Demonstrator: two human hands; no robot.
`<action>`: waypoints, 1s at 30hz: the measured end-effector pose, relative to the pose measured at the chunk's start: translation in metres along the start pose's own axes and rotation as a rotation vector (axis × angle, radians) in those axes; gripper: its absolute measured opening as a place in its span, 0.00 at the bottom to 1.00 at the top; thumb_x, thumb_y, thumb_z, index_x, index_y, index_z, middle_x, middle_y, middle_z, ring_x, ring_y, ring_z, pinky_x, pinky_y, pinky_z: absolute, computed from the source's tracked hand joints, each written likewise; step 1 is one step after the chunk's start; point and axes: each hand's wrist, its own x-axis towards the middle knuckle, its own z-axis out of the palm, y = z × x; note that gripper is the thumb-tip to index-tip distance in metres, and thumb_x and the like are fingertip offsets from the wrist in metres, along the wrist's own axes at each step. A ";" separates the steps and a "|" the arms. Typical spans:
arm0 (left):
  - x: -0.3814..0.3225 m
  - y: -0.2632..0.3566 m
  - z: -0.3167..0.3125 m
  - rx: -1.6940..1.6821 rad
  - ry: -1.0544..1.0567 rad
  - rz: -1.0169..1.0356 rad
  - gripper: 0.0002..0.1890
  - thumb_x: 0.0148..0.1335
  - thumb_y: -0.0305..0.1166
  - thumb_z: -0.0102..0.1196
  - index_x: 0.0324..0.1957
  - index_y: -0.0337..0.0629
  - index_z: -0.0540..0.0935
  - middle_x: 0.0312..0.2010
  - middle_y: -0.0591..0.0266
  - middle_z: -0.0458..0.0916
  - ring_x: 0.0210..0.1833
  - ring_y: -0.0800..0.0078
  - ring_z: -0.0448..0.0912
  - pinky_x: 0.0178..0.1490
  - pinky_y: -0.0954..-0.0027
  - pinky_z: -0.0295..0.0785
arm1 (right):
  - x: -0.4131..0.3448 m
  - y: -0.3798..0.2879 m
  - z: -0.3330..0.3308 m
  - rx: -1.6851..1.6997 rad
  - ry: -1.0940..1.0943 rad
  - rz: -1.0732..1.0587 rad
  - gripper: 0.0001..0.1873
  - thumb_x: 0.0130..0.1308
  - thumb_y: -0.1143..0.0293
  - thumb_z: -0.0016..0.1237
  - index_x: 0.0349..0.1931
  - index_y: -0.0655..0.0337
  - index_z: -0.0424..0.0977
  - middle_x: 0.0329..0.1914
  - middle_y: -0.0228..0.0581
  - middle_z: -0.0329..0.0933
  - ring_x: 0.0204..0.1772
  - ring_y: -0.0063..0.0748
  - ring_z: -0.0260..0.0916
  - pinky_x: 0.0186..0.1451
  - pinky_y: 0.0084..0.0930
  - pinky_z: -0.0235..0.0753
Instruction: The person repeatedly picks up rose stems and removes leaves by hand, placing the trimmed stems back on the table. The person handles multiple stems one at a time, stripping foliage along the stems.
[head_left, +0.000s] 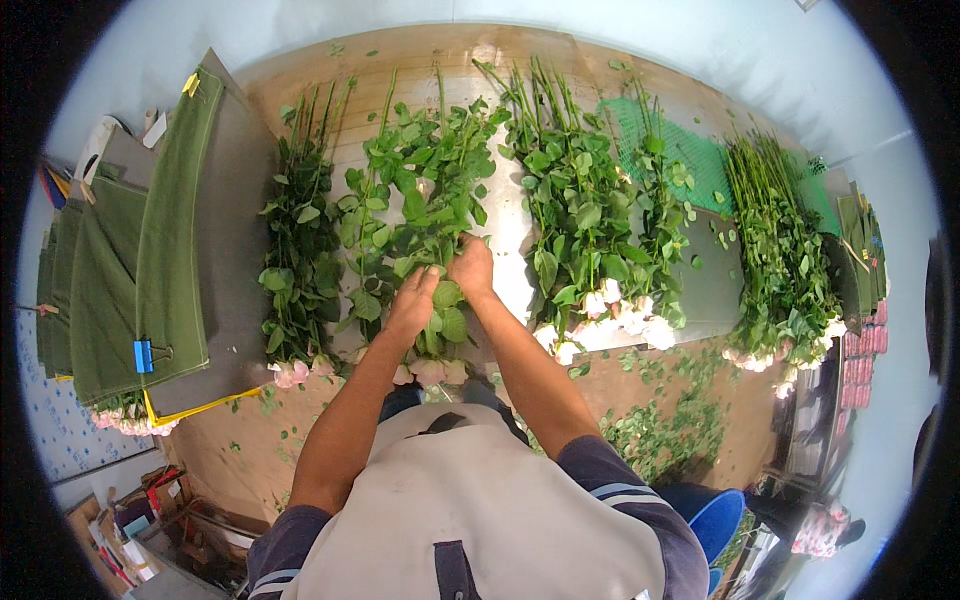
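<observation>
Long-stemmed pale pink roses lie in groups across a metal-topped table, stems pointing away and blooms at the near edge. My left hand (412, 303) rests at the leafy stems of the middle roses (431, 217); whether its fingers close on a stem is hidden. Right of it, my right hand (472, 265) is curled at the same foliage, its fingertips hidden. Their blooms (429, 371) hang just in front of my apron. A darker-leaved bunch (300, 247) lies to the left, and another group of roses (581, 217) lies to the right.
Green cloths (176, 225) with clips hang over a grey panel at left. Green netting (675, 161) and a further rose bunch (776, 247) are at right. Fallen leaves (667, 420) litter the floor. A blue bucket (716, 525) stands at lower right, with a person (821, 529) beyond.
</observation>
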 end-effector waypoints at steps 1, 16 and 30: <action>0.001 -0.004 0.000 0.091 0.028 -0.003 0.30 0.67 0.49 0.46 0.63 0.38 0.65 0.56 0.54 0.72 0.55 0.63 0.72 0.55 0.61 0.69 | -0.001 0.001 -0.001 -0.095 0.019 0.038 0.19 0.51 0.69 0.53 0.45 0.65 0.76 0.38 0.59 0.78 0.45 0.56 0.75 0.48 0.36 0.73; 0.007 -0.003 0.013 0.543 0.017 0.324 0.27 0.66 0.52 0.42 0.57 0.43 0.74 0.59 0.48 0.68 0.59 0.54 0.68 0.63 0.59 0.62 | 0.024 -0.054 -0.071 0.823 -0.150 0.374 0.12 0.66 0.65 0.43 0.33 0.67 0.72 0.21 0.36 0.71 0.19 0.25 0.62 0.24 0.25 0.63; 0.032 -0.022 0.028 0.955 0.243 0.488 0.24 0.55 0.31 0.57 0.56 0.44 0.73 0.60 0.56 0.64 0.57 0.52 0.64 0.58 0.54 0.65 | -0.128 0.042 -0.202 0.304 -0.265 0.552 0.12 0.64 0.65 0.45 0.33 0.66 0.74 0.24 0.34 0.72 0.26 0.25 0.67 0.30 0.24 0.66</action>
